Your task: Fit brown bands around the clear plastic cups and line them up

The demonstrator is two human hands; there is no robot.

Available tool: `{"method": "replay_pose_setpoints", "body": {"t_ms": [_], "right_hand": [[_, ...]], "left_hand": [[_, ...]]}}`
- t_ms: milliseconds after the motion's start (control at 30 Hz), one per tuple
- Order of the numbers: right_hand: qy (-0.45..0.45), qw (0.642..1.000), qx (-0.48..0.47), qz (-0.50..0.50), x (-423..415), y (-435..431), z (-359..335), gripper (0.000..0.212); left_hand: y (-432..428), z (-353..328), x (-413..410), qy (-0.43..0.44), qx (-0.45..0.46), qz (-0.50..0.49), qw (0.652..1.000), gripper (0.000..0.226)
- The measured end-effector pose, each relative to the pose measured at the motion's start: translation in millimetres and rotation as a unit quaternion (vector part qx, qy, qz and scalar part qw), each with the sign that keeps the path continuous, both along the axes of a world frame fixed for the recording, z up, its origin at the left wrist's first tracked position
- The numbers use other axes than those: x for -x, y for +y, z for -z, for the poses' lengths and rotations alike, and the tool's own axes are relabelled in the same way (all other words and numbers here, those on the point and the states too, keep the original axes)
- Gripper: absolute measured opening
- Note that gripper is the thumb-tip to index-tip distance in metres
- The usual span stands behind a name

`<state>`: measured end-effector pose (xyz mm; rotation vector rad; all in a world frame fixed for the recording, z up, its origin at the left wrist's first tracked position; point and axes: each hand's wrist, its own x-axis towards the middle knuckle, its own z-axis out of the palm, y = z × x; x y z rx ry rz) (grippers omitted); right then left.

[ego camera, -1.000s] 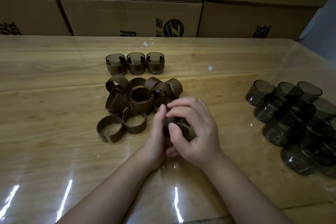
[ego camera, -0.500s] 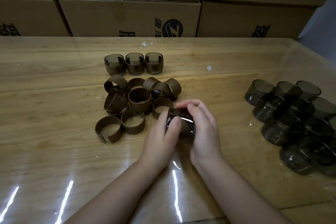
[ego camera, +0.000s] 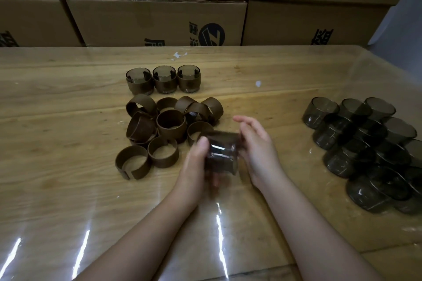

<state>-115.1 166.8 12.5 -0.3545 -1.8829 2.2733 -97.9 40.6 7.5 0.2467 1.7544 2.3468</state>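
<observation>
Between my two hands, just above the table, is a dark clear cup with a brown band (ego camera: 222, 154) on it, blurred by motion. My left hand (ego camera: 194, 164) grips its left side with the thumb on top. My right hand (ego camera: 257, 143) touches its right side with the fingers stretched out and relaxed. Three banded cups (ego camera: 163, 80) stand in a row at the back. A heap of loose brown bands (ego camera: 164, 125) lies to the left of my hands. Several bare dark cups (ego camera: 370, 148) lie piled at the right.
Cardboard boxes (ego camera: 155, 20) are stacked along the table's far edge. The wooden table (ego camera: 57, 121) has a glossy clear cover. Small white scraps (ego camera: 179, 55) lie near the back.
The cup has turned in my hands and risen a little. My right hand's fingers have uncurled from the cup and now stretch out beside it. The left hand keeps its hold.
</observation>
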Motion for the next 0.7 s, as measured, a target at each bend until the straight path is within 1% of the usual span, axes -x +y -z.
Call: {"method": "replay_pose_setpoints", "body": {"t_ms": [33,67,100,167,200,233,267,333,433,567,633,700], "right_hand": [[0.023,0.996,-0.086,-0.027,0,-1,2,0.028],[0.045,0.980,-0.182,-0.061,-1,-3,5,0.030],[0.062,0.952,-0.283,-0.093,-1,-5,8,0.032],[0.084,0.873,-0.464,-0.127,0,-10,15,0.031],[0.083,0.839,-0.521,-0.135,2,-12,17,0.027],[0.075,0.822,-0.547,-0.142,2,-13,16,0.025],[0.066,0.821,-0.548,-0.145,3,-13,16,0.025],[0.061,0.842,-0.518,-0.137,4,-11,15,0.026],[0.067,0.887,-0.445,-0.109,1,-10,14,0.026],[0.045,0.945,-0.314,-0.078,1,-7,13,0.033],[0.031,0.963,-0.262,-0.056,2,-5,12,0.032],[0.028,0.973,-0.227,-0.042,2,-4,11,0.032]], "left_hand": [[-1,-2,4,-0.012,-0.032,-0.017,0.999,0.054],[-3,-3,7,-0.019,-0.065,-0.031,0.997,0.053],[-6,-4,9,-0.021,-0.093,-0.040,0.995,0.052],[-10,-5,11,-0.026,-0.132,-0.044,0.990,0.051],[-11,-5,12,-0.033,-0.145,-0.043,0.988,0.048],[-12,-6,12,-0.043,-0.155,-0.038,0.986,0.045],[-13,-7,12,-0.051,-0.160,-0.037,0.985,0.049],[-13,-7,11,-0.050,-0.152,-0.035,0.987,0.068],[-13,-3,10,-0.020,-0.119,-0.044,0.992,0.066],[-14,0,11,0.019,-0.089,-0.042,0.995,0.079],[-15,0,11,0.032,-0.070,-0.045,0.996,0.079],[-15,1,11,0.042,-0.046,-0.061,0.996,0.081]]}}
